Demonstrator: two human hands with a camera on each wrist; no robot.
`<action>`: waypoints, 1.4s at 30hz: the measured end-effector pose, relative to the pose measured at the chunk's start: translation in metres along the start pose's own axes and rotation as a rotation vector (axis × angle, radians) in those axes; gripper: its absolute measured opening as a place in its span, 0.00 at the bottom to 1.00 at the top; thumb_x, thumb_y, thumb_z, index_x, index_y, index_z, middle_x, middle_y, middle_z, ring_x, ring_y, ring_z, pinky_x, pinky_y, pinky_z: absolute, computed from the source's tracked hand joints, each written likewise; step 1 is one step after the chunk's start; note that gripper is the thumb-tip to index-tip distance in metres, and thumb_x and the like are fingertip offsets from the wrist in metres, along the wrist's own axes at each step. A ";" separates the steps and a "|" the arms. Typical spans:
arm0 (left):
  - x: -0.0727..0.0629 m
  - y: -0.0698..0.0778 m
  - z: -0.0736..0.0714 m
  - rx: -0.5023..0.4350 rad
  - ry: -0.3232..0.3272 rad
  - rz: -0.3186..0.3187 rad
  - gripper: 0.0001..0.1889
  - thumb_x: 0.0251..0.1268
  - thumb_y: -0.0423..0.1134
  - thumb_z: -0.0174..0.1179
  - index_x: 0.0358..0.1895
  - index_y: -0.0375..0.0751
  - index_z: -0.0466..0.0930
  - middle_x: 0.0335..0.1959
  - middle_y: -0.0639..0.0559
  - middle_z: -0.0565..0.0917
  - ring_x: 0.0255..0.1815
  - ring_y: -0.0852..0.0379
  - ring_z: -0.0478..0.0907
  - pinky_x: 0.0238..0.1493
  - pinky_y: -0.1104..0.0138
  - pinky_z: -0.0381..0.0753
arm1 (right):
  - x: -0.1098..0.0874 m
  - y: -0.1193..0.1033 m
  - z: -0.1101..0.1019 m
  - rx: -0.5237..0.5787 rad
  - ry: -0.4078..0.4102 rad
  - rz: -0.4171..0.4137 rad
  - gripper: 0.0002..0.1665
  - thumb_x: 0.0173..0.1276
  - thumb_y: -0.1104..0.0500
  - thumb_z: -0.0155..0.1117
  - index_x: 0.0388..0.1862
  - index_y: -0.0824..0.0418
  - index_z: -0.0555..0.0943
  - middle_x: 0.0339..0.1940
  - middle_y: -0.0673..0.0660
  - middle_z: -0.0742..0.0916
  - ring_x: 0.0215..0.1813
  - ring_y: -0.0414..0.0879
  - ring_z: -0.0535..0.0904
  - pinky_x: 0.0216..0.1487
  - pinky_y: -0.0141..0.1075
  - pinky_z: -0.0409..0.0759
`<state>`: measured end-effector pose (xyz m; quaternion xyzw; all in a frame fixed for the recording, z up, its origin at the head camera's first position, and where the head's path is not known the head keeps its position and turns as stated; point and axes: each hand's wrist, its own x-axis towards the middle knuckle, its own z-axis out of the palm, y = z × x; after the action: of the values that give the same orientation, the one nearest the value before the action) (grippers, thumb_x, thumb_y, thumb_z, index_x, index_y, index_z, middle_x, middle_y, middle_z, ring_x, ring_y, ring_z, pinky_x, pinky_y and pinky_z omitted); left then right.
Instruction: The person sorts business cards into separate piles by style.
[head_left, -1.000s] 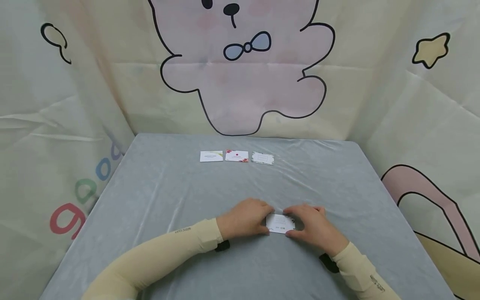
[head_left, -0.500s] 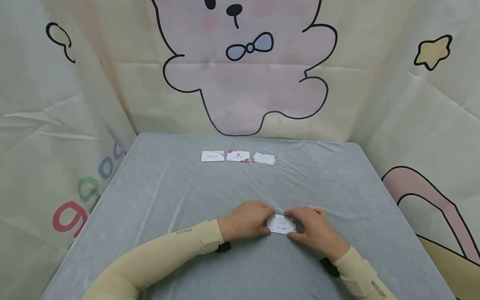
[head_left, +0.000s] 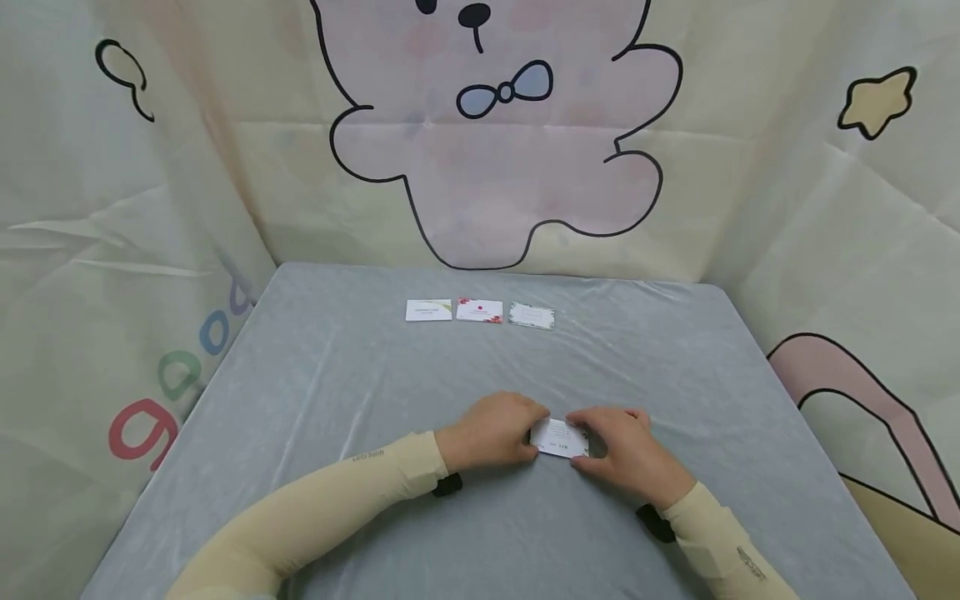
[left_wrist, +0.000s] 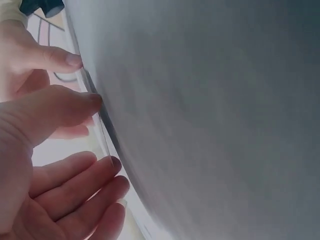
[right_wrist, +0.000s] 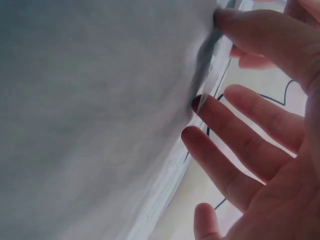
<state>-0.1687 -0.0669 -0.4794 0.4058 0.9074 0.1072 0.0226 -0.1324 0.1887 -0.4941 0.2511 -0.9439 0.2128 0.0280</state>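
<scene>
Printed text and a leafy corner show on a white business card [head_left: 559, 437] at the front middle of the table, just right of centre. At its left end my left hand [head_left: 495, 432] pinches it, thumb on the near side and fingers on the far side. The right end is pinched by my right hand [head_left: 633, 450], its thumb at the near edge and index finger at the far edge. Edge-on, the card looks thin in both wrist views, close over the cloth. In the right wrist view the other fingers [right_wrist: 220, 167] are spread.
Toward the back of the grey cloth-covered table [head_left: 360, 367] lies a row of business cards: one with a green-yellow corner [head_left: 428, 310], one with red flowers [head_left: 480, 310], one with a leafy border [head_left: 532, 316]. Printed fabric [head_left: 480, 200] hangs behind and at both sides.
Both hands have shifted slightly away from me with the business card, which is now tilted a little more. The three cards at the back stay put; the head view has moved slightly.
</scene>
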 end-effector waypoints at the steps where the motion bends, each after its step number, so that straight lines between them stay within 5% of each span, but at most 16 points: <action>1: 0.002 -0.003 -0.001 0.009 0.002 0.000 0.21 0.65 0.45 0.75 0.59 0.46 0.86 0.46 0.58 0.90 0.41 0.63 0.81 0.45 0.68 0.84 | 0.004 0.001 0.000 -0.002 -0.001 -0.005 0.33 0.58 0.55 0.88 0.62 0.54 0.86 0.59 0.50 0.91 0.63 0.52 0.86 0.62 0.57 0.65; 11: 0.027 -0.047 -0.017 0.046 0.006 -0.088 0.28 0.68 0.46 0.73 0.69 0.42 0.82 0.59 0.50 0.90 0.56 0.54 0.87 0.61 0.58 0.86 | 0.066 0.015 -0.006 -0.016 -0.043 0.008 0.36 0.65 0.54 0.84 0.71 0.58 0.82 0.67 0.57 0.89 0.70 0.57 0.84 0.61 0.62 0.69; 18: 0.067 -0.090 -0.030 0.127 0.037 -0.121 0.28 0.66 0.46 0.74 0.68 0.44 0.83 0.57 0.50 0.90 0.54 0.52 0.87 0.58 0.55 0.86 | 0.123 0.032 -0.010 -0.021 -0.052 0.084 0.38 0.68 0.51 0.80 0.75 0.58 0.79 0.72 0.60 0.85 0.74 0.61 0.81 0.65 0.66 0.70; 26: 0.105 -0.123 -0.028 0.098 -0.012 -0.201 0.31 0.73 0.46 0.71 0.75 0.43 0.77 0.70 0.49 0.84 0.69 0.52 0.82 0.73 0.55 0.81 | 0.166 0.053 -0.006 0.042 -0.043 0.192 0.35 0.72 0.55 0.76 0.76 0.57 0.78 0.74 0.60 0.84 0.74 0.60 0.80 0.66 0.62 0.66; 42: 0.111 -0.146 -0.021 0.071 -0.005 -0.239 0.29 0.77 0.44 0.67 0.77 0.44 0.75 0.74 0.49 0.82 0.76 0.49 0.78 0.78 0.53 0.76 | 0.189 0.055 0.002 0.040 -0.059 0.234 0.32 0.73 0.55 0.76 0.74 0.55 0.79 0.72 0.61 0.86 0.72 0.60 0.81 0.63 0.61 0.64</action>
<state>-0.3524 -0.0830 -0.4851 0.2956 0.9524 0.0704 0.0229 -0.3244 0.1437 -0.4871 0.1459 -0.9627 0.2259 -0.0299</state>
